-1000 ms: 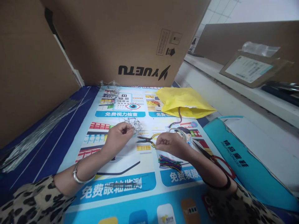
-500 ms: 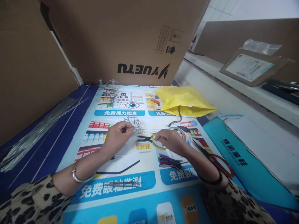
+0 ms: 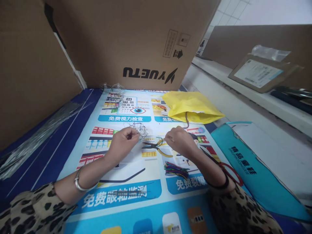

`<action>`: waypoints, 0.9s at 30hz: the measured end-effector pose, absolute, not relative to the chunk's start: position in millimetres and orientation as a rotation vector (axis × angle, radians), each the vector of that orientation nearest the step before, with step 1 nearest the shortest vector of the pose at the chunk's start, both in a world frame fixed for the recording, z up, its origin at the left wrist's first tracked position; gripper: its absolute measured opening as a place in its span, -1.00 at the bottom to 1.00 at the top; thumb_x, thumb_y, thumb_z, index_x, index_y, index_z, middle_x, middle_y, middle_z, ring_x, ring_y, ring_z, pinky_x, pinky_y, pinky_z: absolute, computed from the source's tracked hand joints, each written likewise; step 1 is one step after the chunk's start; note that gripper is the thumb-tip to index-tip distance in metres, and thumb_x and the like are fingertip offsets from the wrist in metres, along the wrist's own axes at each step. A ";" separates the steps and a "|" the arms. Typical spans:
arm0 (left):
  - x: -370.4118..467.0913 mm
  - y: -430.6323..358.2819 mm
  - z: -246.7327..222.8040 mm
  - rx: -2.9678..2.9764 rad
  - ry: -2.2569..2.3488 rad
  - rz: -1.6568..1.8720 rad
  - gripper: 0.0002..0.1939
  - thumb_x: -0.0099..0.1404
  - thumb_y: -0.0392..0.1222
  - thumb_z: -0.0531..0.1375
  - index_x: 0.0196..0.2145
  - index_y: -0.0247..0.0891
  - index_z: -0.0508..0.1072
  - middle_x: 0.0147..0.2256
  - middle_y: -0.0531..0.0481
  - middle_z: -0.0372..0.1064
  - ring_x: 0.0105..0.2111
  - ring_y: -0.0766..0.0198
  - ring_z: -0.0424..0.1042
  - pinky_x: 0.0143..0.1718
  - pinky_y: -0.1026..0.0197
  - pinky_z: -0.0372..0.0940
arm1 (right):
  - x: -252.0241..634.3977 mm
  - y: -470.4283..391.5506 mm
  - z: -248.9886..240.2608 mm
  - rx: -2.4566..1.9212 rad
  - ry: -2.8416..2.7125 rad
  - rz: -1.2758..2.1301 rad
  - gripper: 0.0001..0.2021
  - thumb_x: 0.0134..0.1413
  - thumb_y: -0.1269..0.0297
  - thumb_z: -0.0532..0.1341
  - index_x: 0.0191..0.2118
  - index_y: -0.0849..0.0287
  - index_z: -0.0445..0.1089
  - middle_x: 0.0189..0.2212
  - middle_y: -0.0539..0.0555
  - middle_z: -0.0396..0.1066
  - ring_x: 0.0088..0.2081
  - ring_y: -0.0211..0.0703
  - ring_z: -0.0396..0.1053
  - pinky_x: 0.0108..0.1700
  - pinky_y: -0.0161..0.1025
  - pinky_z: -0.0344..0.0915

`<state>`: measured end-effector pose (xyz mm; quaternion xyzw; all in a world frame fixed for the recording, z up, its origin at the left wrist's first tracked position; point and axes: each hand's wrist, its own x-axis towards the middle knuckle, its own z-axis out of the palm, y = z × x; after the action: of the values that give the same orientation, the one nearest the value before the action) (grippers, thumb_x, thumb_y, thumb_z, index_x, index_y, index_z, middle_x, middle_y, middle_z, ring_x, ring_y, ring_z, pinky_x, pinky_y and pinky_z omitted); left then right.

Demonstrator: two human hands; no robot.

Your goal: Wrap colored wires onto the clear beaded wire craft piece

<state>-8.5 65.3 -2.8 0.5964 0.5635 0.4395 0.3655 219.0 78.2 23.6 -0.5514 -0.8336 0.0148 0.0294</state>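
My left hand (image 3: 124, 141) is closed in a pinch beside a tangle of thin wire (image 3: 142, 130); what its fingertips hold is hidden. Also pinched, my right hand (image 3: 179, 140) hovers just right of small pliers (image 3: 154, 146) with black jaws and yellow handles. A thin dark strand (image 3: 160, 140) shows by the right fingertips, too small to tell whether they grip it. Below that hand lies a bundle of multicoloured cords (image 3: 176, 169). Red-handled scissors (image 3: 231, 172) are partly hidden under the right forearm.
A yellow bag (image 3: 195, 105) with a cord coming out lies at the back right. More wire tangles (image 3: 114, 92) sit at the back left. A large cardboard box (image 3: 126, 42) walls off the far side; a teal box (image 3: 253, 172) stands at right. Clear plastic (image 3: 44, 136) lies left.
My right hand has lifted a little up and away from the pliers, showing more of the strand by its fingertips. My left hand has hardly moved.
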 end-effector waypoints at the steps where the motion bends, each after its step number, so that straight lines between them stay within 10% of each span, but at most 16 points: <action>1: -8.4 65.5 -3.1 1.539 1.447 1.131 -0.87 0.07 -0.16 0.17 -0.52 -0.27 0.39 -0.57 0.08 0.23 -0.54 0.35 0.19 -0.53 0.34 0.09 | 215.8 81.6 21.4 -1.699 -2.587 0.019 -0.79 0.08 0.32 0.12 -0.42 0.22 0.50 -0.42 0.19 0.45 -0.28 -0.02 0.28 -0.27 -0.21 0.12; 27: -8.3 65.8 -2.5 1.556 1.444 1.138 -0.88 0.07 -0.18 0.16 -0.54 -0.28 0.38 -0.57 0.10 0.22 -0.53 0.35 0.22 -0.50 0.33 0.12 | 202.9 96.7 -2.0 -1.513 -2.504 0.447 -0.84 -0.17 0.53 0.12 -0.58 0.20 0.39 -0.49 0.09 0.44 -0.33 -0.13 0.32 -0.28 -0.29 0.17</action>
<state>-8.3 65.8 -2.5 0.6033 0.5596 0.4409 0.3584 202.9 96.7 -2.0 -0.5091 -0.8426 0.1503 0.0908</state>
